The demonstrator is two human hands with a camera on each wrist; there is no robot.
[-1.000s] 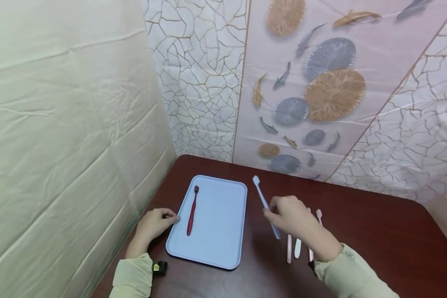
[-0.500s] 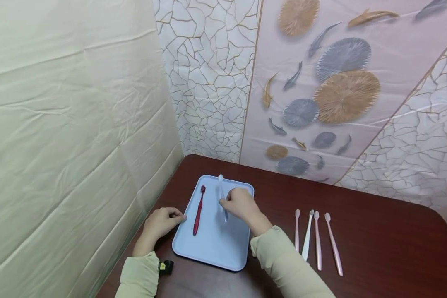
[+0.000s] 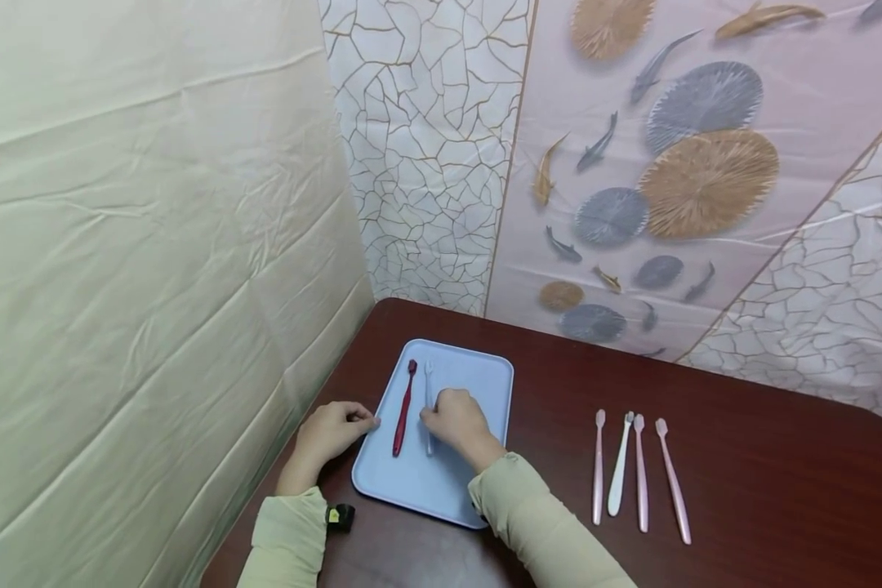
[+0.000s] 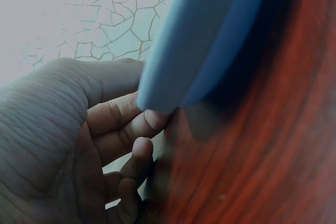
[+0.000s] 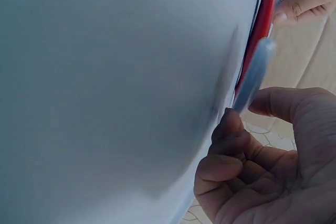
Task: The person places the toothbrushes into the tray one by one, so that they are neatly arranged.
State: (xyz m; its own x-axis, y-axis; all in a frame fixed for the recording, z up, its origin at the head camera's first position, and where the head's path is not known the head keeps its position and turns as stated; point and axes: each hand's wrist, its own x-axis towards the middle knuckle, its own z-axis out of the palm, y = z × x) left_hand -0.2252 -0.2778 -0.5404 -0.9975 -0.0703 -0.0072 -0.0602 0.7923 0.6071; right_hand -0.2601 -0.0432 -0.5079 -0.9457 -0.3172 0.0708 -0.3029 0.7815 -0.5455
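Between the blue tray (image 3: 478, 371) and 4 toothbrushes (image 3: 641, 478) at right, the table (image 3: 547, 425) offers a hand passage; the right sleeve (image 3: 540, 514) bars its near end. On the tray, the right hand (image 3: 457, 421) and red toothbrush (image 3: 403, 420) obstruct; the left hand (image 3: 334, 430) blocks the left rim.

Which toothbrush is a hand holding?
The slim pale-blue toothbrush, pinched by the right hand; the slim red toothbrush, white toothbrush and three pink toothbrushes lie unheld.

A fish-patterned backdrop (image 3: 632, 180) stands behind the reddish-brown table (image 3: 551, 416).
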